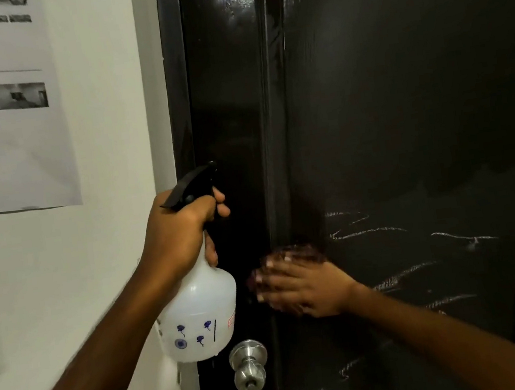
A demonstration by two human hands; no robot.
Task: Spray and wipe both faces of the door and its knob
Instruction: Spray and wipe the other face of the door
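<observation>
head view: one door (400, 94), one knob (248, 366), one spray bottle (199, 313) in left hand (174, 235).

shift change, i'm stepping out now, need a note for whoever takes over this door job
Left hand holds the spray bottle by its trigger head, nozzle toward the door.
Right hand lies flat on the door face, blurred; no cloth discernible.
Knob sits below the bottle, no hand on it.
Done: white streaks, likely spray, on this face.
Left: wipe streaks, knob, other face (unseen).

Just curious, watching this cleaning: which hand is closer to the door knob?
Right. The right hand rests on the door just above and right of the knob; the left hand holds the spray bottle higher up.
</observation>
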